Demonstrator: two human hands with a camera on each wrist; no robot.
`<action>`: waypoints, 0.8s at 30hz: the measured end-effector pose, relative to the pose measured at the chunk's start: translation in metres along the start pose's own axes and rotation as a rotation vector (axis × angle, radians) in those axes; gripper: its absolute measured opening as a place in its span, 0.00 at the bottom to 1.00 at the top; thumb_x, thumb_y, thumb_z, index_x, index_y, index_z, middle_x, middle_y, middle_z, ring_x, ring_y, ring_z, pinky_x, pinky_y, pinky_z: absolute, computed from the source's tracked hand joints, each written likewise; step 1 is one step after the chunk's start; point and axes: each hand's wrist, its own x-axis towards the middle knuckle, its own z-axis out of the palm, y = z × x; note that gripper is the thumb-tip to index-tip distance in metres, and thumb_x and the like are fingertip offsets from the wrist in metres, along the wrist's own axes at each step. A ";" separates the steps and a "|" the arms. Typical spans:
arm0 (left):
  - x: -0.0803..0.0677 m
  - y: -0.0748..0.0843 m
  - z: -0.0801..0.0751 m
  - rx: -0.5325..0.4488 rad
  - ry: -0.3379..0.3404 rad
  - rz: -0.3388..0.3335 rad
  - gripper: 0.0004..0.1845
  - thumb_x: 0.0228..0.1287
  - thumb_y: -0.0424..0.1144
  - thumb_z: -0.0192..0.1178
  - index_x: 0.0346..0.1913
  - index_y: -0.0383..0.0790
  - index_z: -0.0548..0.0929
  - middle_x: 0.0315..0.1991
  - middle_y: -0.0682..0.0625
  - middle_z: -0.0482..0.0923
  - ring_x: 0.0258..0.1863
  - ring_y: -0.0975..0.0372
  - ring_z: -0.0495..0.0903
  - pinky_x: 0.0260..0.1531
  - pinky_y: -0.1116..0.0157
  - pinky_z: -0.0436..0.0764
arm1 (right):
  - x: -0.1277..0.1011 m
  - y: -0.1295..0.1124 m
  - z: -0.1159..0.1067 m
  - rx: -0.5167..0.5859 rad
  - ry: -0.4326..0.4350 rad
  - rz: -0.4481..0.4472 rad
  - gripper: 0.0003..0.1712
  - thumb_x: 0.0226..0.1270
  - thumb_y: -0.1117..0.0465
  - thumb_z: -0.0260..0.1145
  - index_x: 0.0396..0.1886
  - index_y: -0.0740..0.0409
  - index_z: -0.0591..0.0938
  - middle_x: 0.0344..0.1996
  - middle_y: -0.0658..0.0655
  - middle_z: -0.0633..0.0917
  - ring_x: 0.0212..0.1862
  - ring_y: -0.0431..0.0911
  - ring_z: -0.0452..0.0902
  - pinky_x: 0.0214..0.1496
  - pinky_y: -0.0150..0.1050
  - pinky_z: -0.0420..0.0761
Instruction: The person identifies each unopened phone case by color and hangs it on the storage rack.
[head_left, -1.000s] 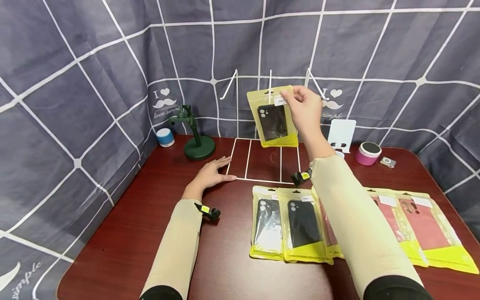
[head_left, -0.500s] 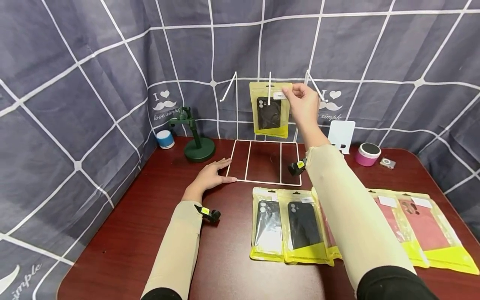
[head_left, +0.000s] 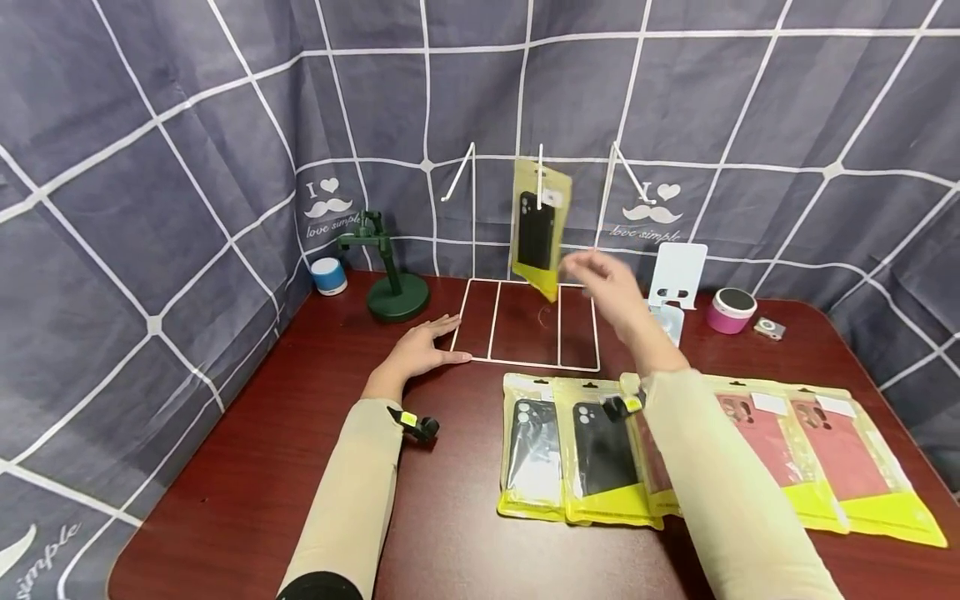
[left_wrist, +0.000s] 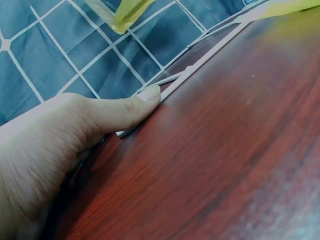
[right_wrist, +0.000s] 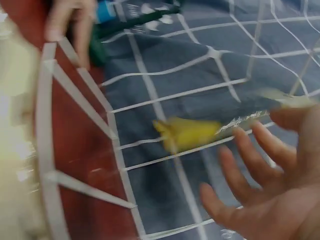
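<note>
A yellow-edged clear pouch (head_left: 538, 229) with a black phone case inside hangs from the middle hook (head_left: 540, 167) of a white wire rack (head_left: 532, 364), turned at an angle. Just below and right of it is my right hand (head_left: 611, 292), blurred and apart from the pouch. The right wrist view shows that hand's fingers (right_wrist: 245, 155) loosely spread with nothing in them. My left hand (head_left: 418, 350) lies at the left side of the rack's base, thumb and fingers extended. In the left wrist view its thumb (left_wrist: 122, 112) presses on the front wire.
Several pouches with black cases (head_left: 603, 450) and pink cases (head_left: 843, 450) lie in a row at the front right. A green stand (head_left: 397, 296) and blue cylinder (head_left: 329, 276) are back left. A white phone stand (head_left: 678, 271), pink cylinder (head_left: 731, 310) and small silver device (head_left: 769, 328) stand back right.
My right hand has let go of the pouch and moved down and right. The pouch, level on the hook half a second ago, now hangs turned. My left hand stays on the rack base.
</note>
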 end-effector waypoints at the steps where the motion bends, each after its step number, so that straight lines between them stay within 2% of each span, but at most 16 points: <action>1: 0.000 0.000 0.000 0.001 -0.002 0.001 0.52 0.53 0.72 0.66 0.78 0.56 0.63 0.79 0.52 0.55 0.78 0.45 0.51 0.74 0.47 0.53 | -0.009 0.006 0.003 -0.014 -0.061 0.000 0.23 0.74 0.48 0.64 0.59 0.57 0.82 0.56 0.58 0.83 0.57 0.49 0.77 0.62 0.51 0.74; 4: -0.001 0.000 0.000 -0.001 -0.003 0.002 0.51 0.53 0.71 0.67 0.78 0.55 0.63 0.79 0.52 0.55 0.78 0.44 0.50 0.75 0.47 0.52 | -0.037 0.019 0.014 -0.133 -0.200 -0.025 0.22 0.74 0.49 0.64 0.58 0.56 0.82 0.56 0.56 0.84 0.58 0.50 0.77 0.62 0.52 0.73; 8: -0.002 0.000 0.000 0.004 0.002 0.008 0.51 0.54 0.71 0.67 0.78 0.55 0.63 0.79 0.52 0.55 0.78 0.45 0.50 0.75 0.47 0.52 | -0.063 0.032 0.031 -0.290 -0.297 -0.108 0.17 0.73 0.50 0.66 0.53 0.53 0.84 0.48 0.50 0.86 0.49 0.47 0.80 0.53 0.47 0.78; 10: -0.001 0.000 0.000 0.003 0.002 0.013 0.51 0.54 0.70 0.67 0.78 0.54 0.63 0.79 0.51 0.55 0.78 0.45 0.50 0.75 0.47 0.52 | -0.072 0.037 0.039 -0.323 -0.351 -0.157 0.15 0.72 0.51 0.67 0.51 0.53 0.85 0.45 0.48 0.87 0.46 0.45 0.82 0.50 0.45 0.81; 13: -0.001 0.001 -0.001 0.002 0.005 0.015 0.51 0.54 0.71 0.67 0.78 0.54 0.64 0.79 0.51 0.55 0.78 0.45 0.51 0.75 0.46 0.51 | -0.082 0.041 0.045 -0.380 -0.450 -0.244 0.15 0.71 0.54 0.68 0.52 0.56 0.85 0.46 0.50 0.87 0.49 0.46 0.82 0.53 0.45 0.81; 16: 0.000 0.000 0.000 0.001 0.005 0.017 0.51 0.53 0.72 0.66 0.78 0.55 0.63 0.79 0.51 0.55 0.78 0.45 0.50 0.75 0.47 0.51 | -0.087 0.047 0.046 -0.495 -0.525 -0.297 0.20 0.67 0.53 0.71 0.55 0.58 0.84 0.50 0.53 0.85 0.55 0.49 0.80 0.59 0.48 0.78; 18: 0.001 0.001 0.001 -0.003 0.006 0.022 0.52 0.52 0.72 0.66 0.78 0.55 0.64 0.79 0.51 0.55 0.78 0.45 0.51 0.75 0.47 0.52 | -0.088 0.051 0.044 -0.582 -0.540 -0.307 0.25 0.64 0.50 0.73 0.56 0.58 0.83 0.52 0.55 0.84 0.58 0.52 0.77 0.62 0.50 0.76; 20: 0.001 0.000 0.001 -0.005 0.003 0.024 0.52 0.52 0.73 0.66 0.78 0.55 0.63 0.79 0.51 0.55 0.78 0.45 0.51 0.75 0.47 0.52 | -0.089 0.055 0.041 -0.648 -0.527 -0.279 0.30 0.61 0.46 0.75 0.58 0.58 0.82 0.53 0.56 0.83 0.59 0.54 0.75 0.63 0.52 0.74; 24: 0.000 -0.001 0.000 0.000 0.005 0.015 0.52 0.52 0.72 0.67 0.78 0.55 0.64 0.79 0.51 0.55 0.78 0.45 0.51 0.75 0.47 0.53 | -0.089 0.058 0.039 -0.690 -0.488 -0.189 0.33 0.60 0.42 0.75 0.56 0.59 0.83 0.51 0.58 0.81 0.58 0.58 0.74 0.60 0.54 0.75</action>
